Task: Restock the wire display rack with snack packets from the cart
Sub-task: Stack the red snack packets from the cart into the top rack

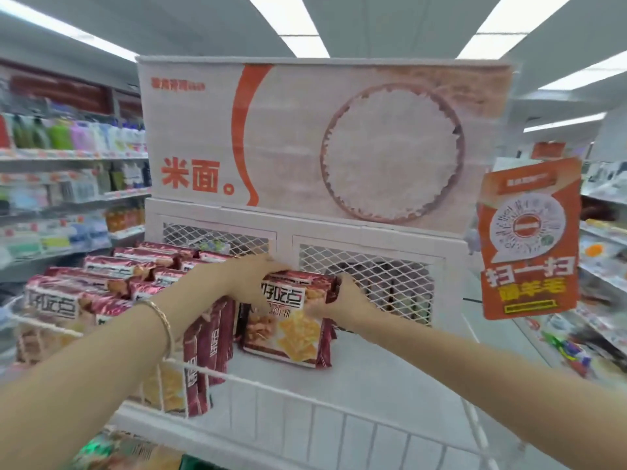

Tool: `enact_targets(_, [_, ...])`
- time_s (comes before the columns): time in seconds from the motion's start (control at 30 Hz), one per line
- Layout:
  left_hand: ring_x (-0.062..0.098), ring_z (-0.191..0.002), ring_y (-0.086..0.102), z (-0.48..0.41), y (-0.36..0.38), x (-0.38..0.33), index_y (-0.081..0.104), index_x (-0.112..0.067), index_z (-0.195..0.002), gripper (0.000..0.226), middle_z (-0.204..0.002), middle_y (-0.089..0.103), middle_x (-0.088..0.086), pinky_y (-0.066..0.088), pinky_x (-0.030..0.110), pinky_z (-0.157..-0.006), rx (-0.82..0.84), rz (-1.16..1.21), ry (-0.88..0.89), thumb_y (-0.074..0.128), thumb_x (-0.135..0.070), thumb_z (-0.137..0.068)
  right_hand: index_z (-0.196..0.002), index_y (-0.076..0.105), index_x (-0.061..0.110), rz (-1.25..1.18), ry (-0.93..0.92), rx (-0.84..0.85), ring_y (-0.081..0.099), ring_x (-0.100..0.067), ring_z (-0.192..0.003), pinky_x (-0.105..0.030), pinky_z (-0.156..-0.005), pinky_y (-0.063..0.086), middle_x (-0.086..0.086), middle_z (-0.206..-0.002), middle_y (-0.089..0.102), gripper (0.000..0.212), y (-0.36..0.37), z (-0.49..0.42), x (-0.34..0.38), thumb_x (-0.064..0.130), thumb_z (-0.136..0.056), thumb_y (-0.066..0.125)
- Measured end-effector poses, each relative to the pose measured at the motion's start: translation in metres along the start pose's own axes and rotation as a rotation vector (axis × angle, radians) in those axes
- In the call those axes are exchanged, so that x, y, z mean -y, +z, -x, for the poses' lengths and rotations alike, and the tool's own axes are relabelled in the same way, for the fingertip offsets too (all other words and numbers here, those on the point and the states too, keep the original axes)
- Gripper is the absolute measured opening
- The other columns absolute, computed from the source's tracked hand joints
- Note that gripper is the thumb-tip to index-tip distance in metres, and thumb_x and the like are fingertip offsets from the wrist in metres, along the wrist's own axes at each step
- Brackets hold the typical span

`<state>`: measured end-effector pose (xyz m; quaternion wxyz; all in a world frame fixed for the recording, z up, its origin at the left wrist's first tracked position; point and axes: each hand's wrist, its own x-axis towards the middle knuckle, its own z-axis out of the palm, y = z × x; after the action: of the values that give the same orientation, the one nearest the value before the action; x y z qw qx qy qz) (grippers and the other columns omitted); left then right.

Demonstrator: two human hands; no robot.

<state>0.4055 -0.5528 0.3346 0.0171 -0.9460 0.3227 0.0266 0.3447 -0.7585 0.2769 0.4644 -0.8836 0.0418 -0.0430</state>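
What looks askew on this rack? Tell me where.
Dark red snack packets at mid-shelf stand on end, slumping against the white wire front rail, unlike the neat rows at left. The orange paper sign at right hangs tilted. The red cracker packet held by the left hand and right hand looks intact.
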Motion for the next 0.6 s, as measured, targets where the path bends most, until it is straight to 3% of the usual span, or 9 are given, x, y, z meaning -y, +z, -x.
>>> enact_targets(0.03, [0.02,-0.145,0.026,0.0,-0.003,0.0,0.021,-0.029,-0.156,0.093,-0.161,0.024,0.0,0.022,0.035,-0.118,-0.011,0.028,0.008,0.076,-0.038,-0.082,-0.137,0.033,0.011,0.064,-0.051,0.009,0.062,-0.012,-0.098,-0.025,-0.073,0.055,0.001,-0.114,0.06,0.08,-0.003,0.004,-0.001,0.032,-0.079,0.084])
enact_targets(0.07, [0.02,-0.145,0.027,-0.001,-0.005,0.001,0.023,-0.03,-0.156,0.092,-0.16,0.025,-0.001,0.022,0.035,-0.118,-0.021,0.023,0.01,0.077,-0.036,-0.082,-0.148,0.023,0.012,0.189,-0.121,0.006,0.057,-0.019,-0.118,-0.033,-0.091,0.055,-0.005,-0.135,0.052,0.094,-0.006,0.009,-0.002,0.038,-0.08,0.082])
enact_targets(0.13, [0.02,-0.146,0.024,-0.002,-0.006,0.007,0.021,-0.033,-0.156,0.097,-0.161,0.022,-0.001,0.021,0.038,-0.119,-0.016,-0.024,-0.008,0.08,-0.039,-0.078,-0.158,0.0,0.024,0.641,-0.344,-0.021,0.013,-0.028,-0.152,-0.05,-0.121,0.024,-0.006,-0.165,0.007,0.11,-0.009,0.02,-0.003,0.055,-0.082,0.073])
enact_targets(0.17, [0.022,-0.147,0.022,-0.003,-0.005,0.01,0.019,-0.036,-0.156,0.103,-0.162,0.02,0.0,0.021,0.041,-0.12,0.001,-0.03,-0.027,0.082,-0.043,-0.074,-0.158,-0.005,0.03,0.897,-0.511,-0.04,-0.004,-0.028,-0.154,-0.057,-0.122,0.01,-0.004,-0.167,-0.008,0.108,-0.009,0.025,-0.005,0.062,-0.083,0.067])
enact_targets(0.2, [0.023,-0.147,0.02,-0.004,-0.003,0.013,0.015,-0.038,-0.156,0.11,-0.163,0.017,0.001,0.021,0.044,-0.12,0.022,-0.037,-0.05,0.083,-0.048,-0.07,-0.157,-0.004,0.034,1.081,-0.701,-0.045,-0.01,-0.031,-0.153,-0.064,-0.12,0.002,-0.006,-0.167,-0.012,0.104,-0.008,0.025,-0.009,0.068,-0.084,0.061])
enact_targets(0.27, [0.027,-0.147,0.017,-0.005,0.003,0.012,0.006,-0.042,-0.156,0.122,-0.162,0.015,0.004,0.024,0.051,-0.118,0.051,-0.106,-0.092,0.084,-0.056,-0.064,-0.157,0.011,0.037,1.305,-0.982,-0.027,0.002,-0.039,-0.152,-0.076,-0.112,0.01,-0.015,-0.166,0.001,0.092,-0.006,0.016,-0.021,0.072,-0.084,0.055])
enact_targets(0.3, [0.028,-0.147,0.017,-0.006,0.006,0.01,0.002,-0.043,-0.155,0.125,-0.162,0.015,0.004,0.027,0.053,-0.116,0.055,-0.162,-0.113,0.084,-0.058,-0.062,-0.157,0.018,0.037,1.371,-1.016,-0.006,0.011,-0.043,-0.151,-0.078,-0.108,0.02,-0.019,-0.165,0.009,0.087,-0.005,0.01,-0.027,0.072,-0.085,0.053])
enact_targets(0.37, [0.031,-0.146,0.017,-0.009,0.011,0.006,-0.003,-0.042,-0.155,0.129,-0.16,0.016,0.006,0.033,0.055,-0.112,0.047,-0.276,-0.139,0.084,-0.06,-0.06,-0.156,0.023,0.036,1.47,-1.049,0.003,0.02,-0.045,-0.148,-0.076,-0.104,0.029,-0.022,-0.163,0.015,0.084,-0.006,-0.002,-0.033,0.072,-0.086,0.051])
enact_targets(0.6, [0.03,-0.141,0.025,-0.017,0.018,0.001,0.001,-0.035,-0.155,0.125,-0.153,0.024,0.008,0.043,0.049,-0.105,-0.03,-0.449,-0.155,0.082,-0.061,-0.063,-0.158,0.016,0.034,1.575,-1.072,-0.115,0.028,-0.043,-0.146,-0.072,-0.106,0.033,-0.023,-0.161,0.021,0.094,0.001,-0.012,-0.038,0.075,-0.082,0.052])
